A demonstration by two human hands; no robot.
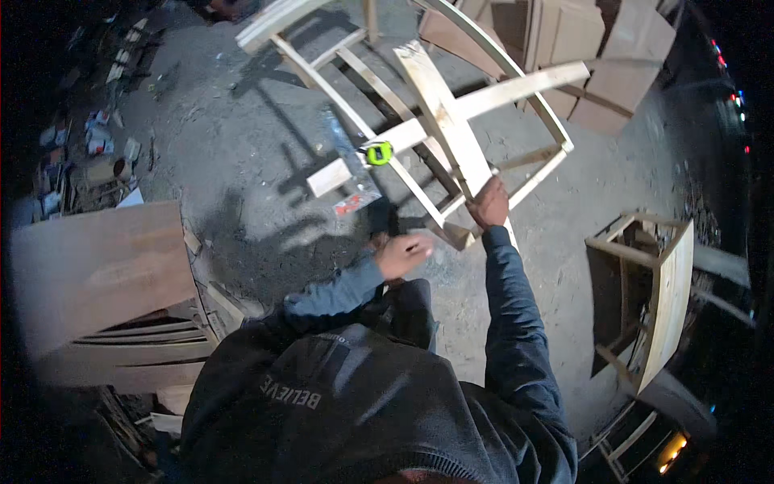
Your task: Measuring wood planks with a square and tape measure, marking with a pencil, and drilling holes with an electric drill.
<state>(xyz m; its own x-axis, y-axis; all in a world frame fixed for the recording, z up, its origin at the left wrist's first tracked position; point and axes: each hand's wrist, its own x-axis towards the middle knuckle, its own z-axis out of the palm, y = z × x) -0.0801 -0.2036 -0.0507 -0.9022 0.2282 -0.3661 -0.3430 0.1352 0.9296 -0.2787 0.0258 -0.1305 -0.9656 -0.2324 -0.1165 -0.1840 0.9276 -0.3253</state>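
Note:
My right hand (489,203) is closed round the near end of a pale wooden board (443,113) that lies lengthwise over a wooden frame (556,129). A second board (524,91) crosses beneath it, its left end (329,177) sticking out past the frame's side rail. A yellow-green tape measure (377,153) rests at that rail, on the crossing board. My left hand (403,256) hovers near the frame's closest corner, apart from the wood. Motion smears its fingers, and I make out nothing in it.
A clear plastic packet with red marks (356,202) lies left of the frame. Large panels (105,274) are stacked at left, more brown panels (564,36) at the far right. Another wooden frame (669,298) stands at right. Scraps (101,145) litter the far left ground.

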